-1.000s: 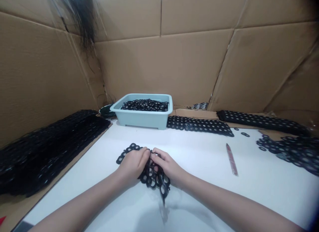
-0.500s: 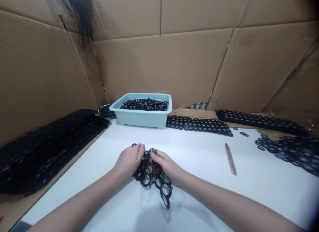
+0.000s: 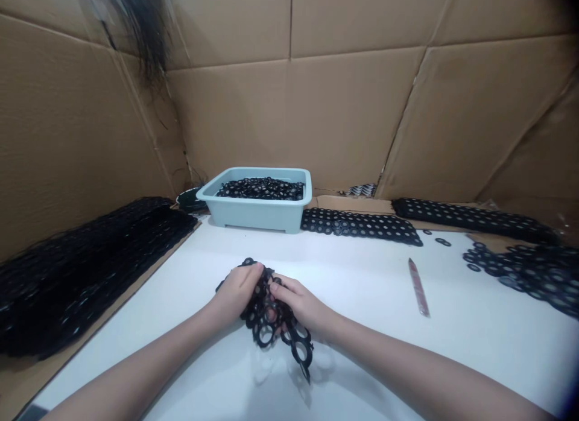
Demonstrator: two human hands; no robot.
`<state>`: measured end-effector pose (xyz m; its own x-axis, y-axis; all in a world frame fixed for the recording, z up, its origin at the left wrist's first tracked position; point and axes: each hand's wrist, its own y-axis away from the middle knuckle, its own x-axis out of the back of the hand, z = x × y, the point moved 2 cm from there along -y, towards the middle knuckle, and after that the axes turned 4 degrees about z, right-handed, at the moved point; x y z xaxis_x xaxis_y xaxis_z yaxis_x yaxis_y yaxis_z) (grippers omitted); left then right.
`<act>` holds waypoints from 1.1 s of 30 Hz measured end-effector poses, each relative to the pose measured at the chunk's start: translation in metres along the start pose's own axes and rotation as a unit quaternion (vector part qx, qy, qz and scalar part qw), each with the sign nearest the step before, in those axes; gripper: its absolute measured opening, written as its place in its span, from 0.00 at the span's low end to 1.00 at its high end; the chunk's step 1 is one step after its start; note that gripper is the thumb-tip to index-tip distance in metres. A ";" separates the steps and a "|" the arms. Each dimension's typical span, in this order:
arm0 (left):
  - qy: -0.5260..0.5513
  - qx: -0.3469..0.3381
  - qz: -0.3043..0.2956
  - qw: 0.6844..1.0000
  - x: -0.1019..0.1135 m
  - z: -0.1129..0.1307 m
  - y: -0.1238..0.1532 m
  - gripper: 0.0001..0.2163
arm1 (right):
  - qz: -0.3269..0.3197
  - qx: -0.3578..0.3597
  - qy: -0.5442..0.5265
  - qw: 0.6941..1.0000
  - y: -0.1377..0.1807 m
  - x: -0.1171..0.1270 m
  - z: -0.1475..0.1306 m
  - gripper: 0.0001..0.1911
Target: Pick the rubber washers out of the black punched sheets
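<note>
Between my two hands is a bunched sheet of joined black rings (image 3: 265, 324), its lower end hanging just above the white tabletop. My left hand (image 3: 239, 288) is closed on the sheet's left side, and some rings stick out behind the knuckles. From the right, my right hand (image 3: 298, 300) grips the same sheet, thumb on top; its other fingers are partly hidden behind the rings. One strip of rings dangles lowest, below the right hand.
A light blue basin (image 3: 256, 215) holding black ring pieces stands at the back. Flat ring sheets (image 3: 362, 225) lie beside it. A slim pointed tool (image 3: 418, 288) rests at right, near loose rings (image 3: 520, 273). Dark stacked material (image 3: 90, 264) lines the left; cardboard walls (image 3: 289, 107) enclose the table.
The ring sheet is gathered more into my left hand, with more rings showing behind it. Both hands have shifted only slightly and keep their hold.
</note>
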<state>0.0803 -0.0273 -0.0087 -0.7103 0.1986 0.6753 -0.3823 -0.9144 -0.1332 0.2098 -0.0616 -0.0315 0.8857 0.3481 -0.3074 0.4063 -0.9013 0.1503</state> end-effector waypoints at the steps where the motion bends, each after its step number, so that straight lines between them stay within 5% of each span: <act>1: 0.032 0.025 0.026 0.999 0.004 -0.005 -0.004 0.20 | 0.010 0.001 -0.015 1.000 -0.001 0.001 0.001 0.13; 5: 0.068 0.092 0.192 0.975 0.027 -0.022 -0.013 0.19 | 0.047 0.024 -0.036 0.998 -0.005 0.006 0.002 0.13; 7: -0.003 0.082 0.219 0.972 0.031 -0.020 -0.012 0.19 | 0.055 0.013 -0.029 0.998 -0.005 0.007 0.002 0.14; 10: -0.121 0.032 0.118 0.985 0.018 -0.005 -0.005 0.19 | 0.072 0.001 -0.023 0.997 -0.005 0.008 0.001 0.16; 15: -0.125 -0.020 -0.018 0.992 -0.001 0.011 0.007 0.21 | 0.052 0.025 -0.018 0.998 -0.004 0.005 0.001 0.14; 33: 0.035 0.026 -0.052 0.998 -0.011 0.001 0.005 0.20 | 0.071 0.022 -0.007 0.997 -0.004 0.006 -0.001 0.12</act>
<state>0.0867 -0.0346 -0.0157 -0.7084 0.3168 0.6307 -0.4270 -0.9039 -0.0255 0.2139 -0.0559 -0.0329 0.9304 0.2131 -0.2983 0.2669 -0.9516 0.1524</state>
